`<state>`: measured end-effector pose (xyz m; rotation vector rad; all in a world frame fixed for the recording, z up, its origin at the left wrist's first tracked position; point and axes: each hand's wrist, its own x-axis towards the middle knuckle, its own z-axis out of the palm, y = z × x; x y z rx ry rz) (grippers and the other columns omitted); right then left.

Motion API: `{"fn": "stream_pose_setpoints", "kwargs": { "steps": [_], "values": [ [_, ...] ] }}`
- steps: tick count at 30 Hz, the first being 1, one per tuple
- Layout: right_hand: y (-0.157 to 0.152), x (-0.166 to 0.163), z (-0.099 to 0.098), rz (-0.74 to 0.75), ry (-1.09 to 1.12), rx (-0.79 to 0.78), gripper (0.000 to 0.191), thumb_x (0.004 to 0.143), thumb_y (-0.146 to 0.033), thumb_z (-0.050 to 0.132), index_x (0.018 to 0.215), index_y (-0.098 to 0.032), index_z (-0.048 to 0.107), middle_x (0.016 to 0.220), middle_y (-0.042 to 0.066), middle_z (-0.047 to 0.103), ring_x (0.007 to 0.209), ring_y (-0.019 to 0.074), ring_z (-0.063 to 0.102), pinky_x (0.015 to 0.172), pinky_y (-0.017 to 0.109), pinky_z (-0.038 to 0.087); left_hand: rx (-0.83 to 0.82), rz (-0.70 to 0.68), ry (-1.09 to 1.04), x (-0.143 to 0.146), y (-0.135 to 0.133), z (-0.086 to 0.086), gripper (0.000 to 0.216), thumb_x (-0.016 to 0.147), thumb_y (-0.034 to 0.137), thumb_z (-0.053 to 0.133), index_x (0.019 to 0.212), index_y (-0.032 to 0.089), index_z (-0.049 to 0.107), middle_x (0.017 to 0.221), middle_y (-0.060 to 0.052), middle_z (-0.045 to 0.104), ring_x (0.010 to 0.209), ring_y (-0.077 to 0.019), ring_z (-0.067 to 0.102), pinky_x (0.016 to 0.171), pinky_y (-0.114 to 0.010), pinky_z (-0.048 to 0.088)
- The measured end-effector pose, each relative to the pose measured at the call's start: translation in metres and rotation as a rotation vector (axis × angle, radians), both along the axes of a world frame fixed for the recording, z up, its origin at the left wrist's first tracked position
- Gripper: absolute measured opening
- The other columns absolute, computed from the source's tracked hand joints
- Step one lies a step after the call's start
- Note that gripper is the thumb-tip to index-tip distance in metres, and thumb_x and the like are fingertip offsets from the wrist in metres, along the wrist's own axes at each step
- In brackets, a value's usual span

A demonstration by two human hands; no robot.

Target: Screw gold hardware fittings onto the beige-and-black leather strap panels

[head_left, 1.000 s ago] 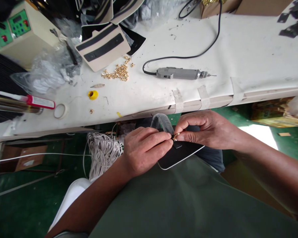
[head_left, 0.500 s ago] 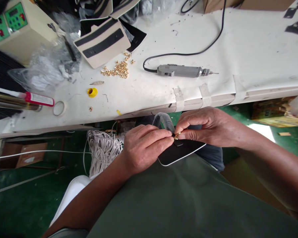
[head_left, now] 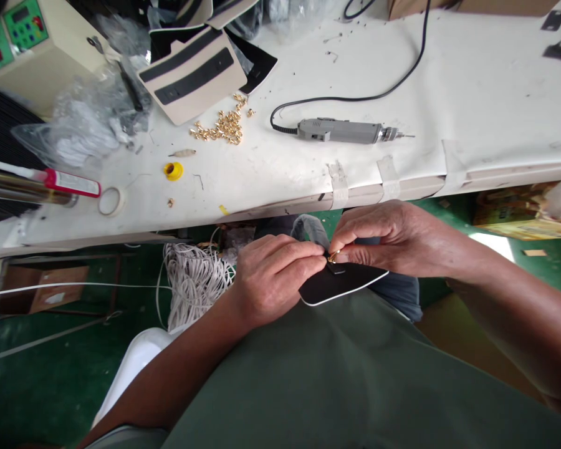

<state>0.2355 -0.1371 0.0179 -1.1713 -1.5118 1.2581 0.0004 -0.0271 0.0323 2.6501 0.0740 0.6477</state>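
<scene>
Over my lap, a black panel with a pale edge point(head_left: 346, 287) lies beneath both hands. A strap wrapped in clear plastic point(head_left: 311, 229) loops up behind it. My left hand point(head_left: 275, 274) is closed, its fingertips pressed on the strap's end at the panel. Between the thumb and forefinger of my right hand point(head_left: 388, 240) is a small gold metal fitting point(head_left: 334, 256), set against a short dark tab point(head_left: 335, 268). My fingers partly cover the fitting, so its exact shape is hidden.
On the white bench lie a corded grey electric screwdriver point(head_left: 341, 131), a heap of gold fittings point(head_left: 222, 126), a yellow ring-shaped cap point(head_left: 172, 171), a tape roll point(head_left: 111, 201) and stacked beige panels point(head_left: 194, 75). The bench edge point(head_left: 285, 209) runs just beyond my hands. White cord point(head_left: 194, 284) hangs below.
Both hands keep nearly the same place and hold. The panel's near edge has tipped up slightly, and the view has shifted a little.
</scene>
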Motion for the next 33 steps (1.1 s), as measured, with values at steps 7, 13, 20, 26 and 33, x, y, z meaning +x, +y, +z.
{"fn": "stream_pose_setpoints", "kwargs": {
  "steps": [7,13,20,26,33],
  "values": [
    [-0.003,-0.003,0.003,-0.073,0.014,-0.118,0.020,0.095,-0.042,0.077,0.098,-0.023,0.083,0.094,0.003,0.080,0.082,0.0185,0.073,0.071,0.029,0.054,0.005,0.052,0.004,0.000,-0.003,-0.001,0.012,0.096,0.017,0.071,0.106,0.021,0.071,0.105,-0.005,0.082,0.089,-0.0175,0.077,0.081,-0.034,0.061],
    [-0.004,-0.004,-0.001,-0.056,-0.003,-0.126,0.024,0.097,-0.045,0.074,0.098,-0.022,0.083,0.093,0.003,0.079,0.080,0.0181,0.071,0.071,0.029,0.053,-0.018,0.040,-0.009,0.000,-0.005,-0.005,0.020,0.091,0.007,0.068,0.105,0.020,0.070,0.103,-0.005,0.082,0.088,-0.0179,0.077,0.081,-0.033,0.061],
    [-0.008,-0.007,-0.010,-0.107,0.050,-0.141,0.028,0.094,-0.046,0.076,0.099,-0.019,0.083,0.091,0.003,0.078,0.081,0.0176,0.071,0.071,0.028,0.053,-0.059,0.066,-0.029,0.000,-0.008,-0.010,0.029,0.088,0.004,0.070,0.111,0.020,0.070,0.104,-0.006,0.081,0.085,-0.0170,0.075,0.079,-0.032,0.061],
    [-0.010,-0.005,-0.002,-0.147,0.037,-0.132,0.022,0.095,-0.038,0.076,0.103,-0.020,0.083,0.093,0.003,0.078,0.079,0.0157,0.069,0.070,0.026,0.052,-0.066,0.056,-0.043,0.005,-0.004,-0.006,0.030,0.084,0.005,0.077,0.111,0.019,0.073,0.103,-0.007,0.081,0.086,-0.0180,0.075,0.080,-0.032,0.061],
    [-0.013,0.000,0.002,-0.097,-0.036,-0.077,0.054,0.073,-0.054,0.094,0.114,-0.022,0.080,0.109,0.005,0.079,0.097,0.0240,0.073,0.084,0.030,0.055,-0.088,0.073,-0.070,0.006,-0.001,-0.005,0.031,0.085,0.003,0.076,0.111,0.020,0.074,0.105,-0.006,0.081,0.086,-0.0163,0.075,0.080,-0.030,0.060]
  ]
}}
